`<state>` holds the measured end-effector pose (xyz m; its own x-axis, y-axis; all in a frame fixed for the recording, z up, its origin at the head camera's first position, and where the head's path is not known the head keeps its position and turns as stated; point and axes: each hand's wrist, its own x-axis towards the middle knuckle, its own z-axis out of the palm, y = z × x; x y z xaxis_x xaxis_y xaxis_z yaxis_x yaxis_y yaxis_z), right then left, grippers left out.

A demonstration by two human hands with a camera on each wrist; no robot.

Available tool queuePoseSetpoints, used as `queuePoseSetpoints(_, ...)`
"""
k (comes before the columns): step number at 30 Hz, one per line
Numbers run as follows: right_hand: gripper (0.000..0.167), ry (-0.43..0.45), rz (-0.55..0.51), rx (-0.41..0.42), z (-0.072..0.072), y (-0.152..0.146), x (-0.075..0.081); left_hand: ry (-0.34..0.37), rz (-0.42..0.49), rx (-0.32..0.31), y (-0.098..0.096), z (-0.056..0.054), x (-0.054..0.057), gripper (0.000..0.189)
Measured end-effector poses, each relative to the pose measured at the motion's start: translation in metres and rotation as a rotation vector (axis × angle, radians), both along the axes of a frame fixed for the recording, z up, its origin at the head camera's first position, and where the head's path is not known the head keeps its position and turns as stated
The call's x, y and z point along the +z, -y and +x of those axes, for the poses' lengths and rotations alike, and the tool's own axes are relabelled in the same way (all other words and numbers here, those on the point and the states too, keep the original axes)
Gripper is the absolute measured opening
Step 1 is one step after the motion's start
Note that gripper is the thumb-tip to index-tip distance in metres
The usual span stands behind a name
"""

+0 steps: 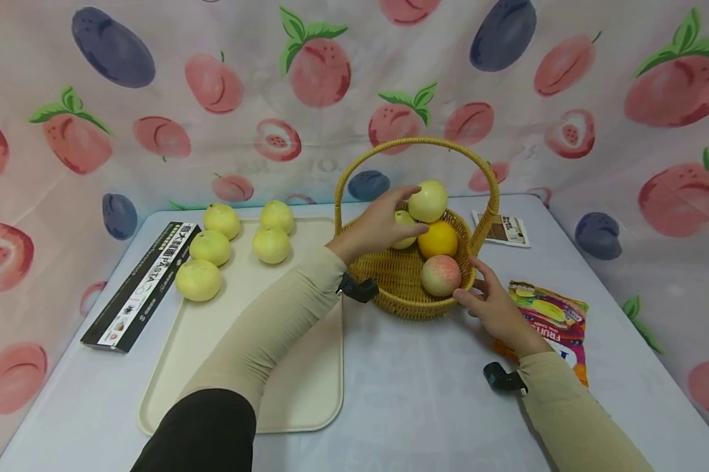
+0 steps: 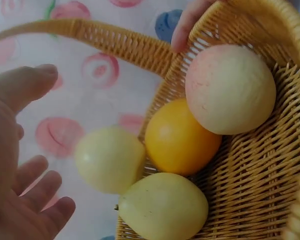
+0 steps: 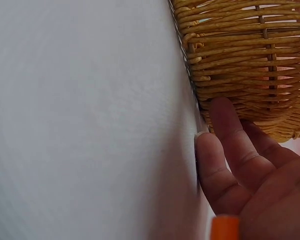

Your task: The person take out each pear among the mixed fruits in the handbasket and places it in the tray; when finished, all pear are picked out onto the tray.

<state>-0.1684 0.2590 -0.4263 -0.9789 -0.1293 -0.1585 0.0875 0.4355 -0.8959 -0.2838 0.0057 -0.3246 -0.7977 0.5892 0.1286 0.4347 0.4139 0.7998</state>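
Note:
A wicker basket (image 1: 389,272) with a tall arched handle stands right of the tray. Inside it lie a peach (image 1: 441,275), an orange (image 1: 438,240) and a pale yellow-green fruit (image 2: 162,206). Another pale yellow fruit (image 1: 428,200) sits high at the basket's back rim. My left hand (image 1: 384,223) reaches over the basket with fingers spread; the left wrist view shows a gap between it and this fruit. At the basket's right side, my right hand (image 1: 492,305) touches the outer wall with extended fingers (image 3: 225,117), its thumb near the rim.
A cream tray (image 1: 295,367) lies to the left, bearing several pale yellow fruits (image 1: 198,280) at its far end. A black PASTA box (image 1: 144,285) overlaps its left side. Right of the basket are a candy bag (image 1: 557,321) and a small white-brown packet (image 1: 507,231).

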Motion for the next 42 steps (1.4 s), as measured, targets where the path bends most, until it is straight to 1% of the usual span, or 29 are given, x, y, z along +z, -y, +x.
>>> queuePoseSetpoints(3,0.088,-0.002,0.002,-0.003,0.0,-0.001,0.001,-0.001,0.017,0.031,-0.009,-0.008,-0.002,0.075)
queuePoseSetpoints(7,0.089,0.001,0.003,-0.005,0.0,-0.001,0.001,-0.041,0.041,0.088,-0.02,-0.019,-0.009,0.068)
queuePoseSetpoints(10,0.089,0.005,0.003,-0.004,0.0,-0.001,0.001,-0.063,0.042,0.128,-0.027,-0.024,-0.014,0.064)
queuePoseSetpoints(14,0.089,0.007,-0.002,-0.005,-0.001,0.0,0.001,-0.046,0.041,0.149,-0.033,-0.029,-0.019,0.065)
queuePoseSetpoints(19,0.089,0.008,-0.002,-0.007,-0.001,0.001,0.0,-0.029,0.062,0.162,-0.039,-0.033,-0.025,0.069)
queuePoseSetpoints(22,0.089,0.009,0.002,-0.008,-0.001,0.001,0.0,-0.022,0.052,0.187,-0.044,-0.035,-0.029,0.071)
queuePoseSetpoints(28,0.088,-0.005,-0.008,0.006,-0.001,0.001,-0.001,0.014,0.024,0.251,-0.049,-0.037,-0.036,0.077)
queuePoseSetpoints(36,0.089,0.008,-0.012,-0.009,-0.001,0.0,-0.001,0.086,0.045,0.234,-0.052,-0.041,-0.041,0.085)
queuePoseSetpoints(42,0.088,-0.002,-0.001,-0.009,-0.001,0.0,0.0,0.122,0.055,0.23,-0.055,-0.041,-0.04,0.076)
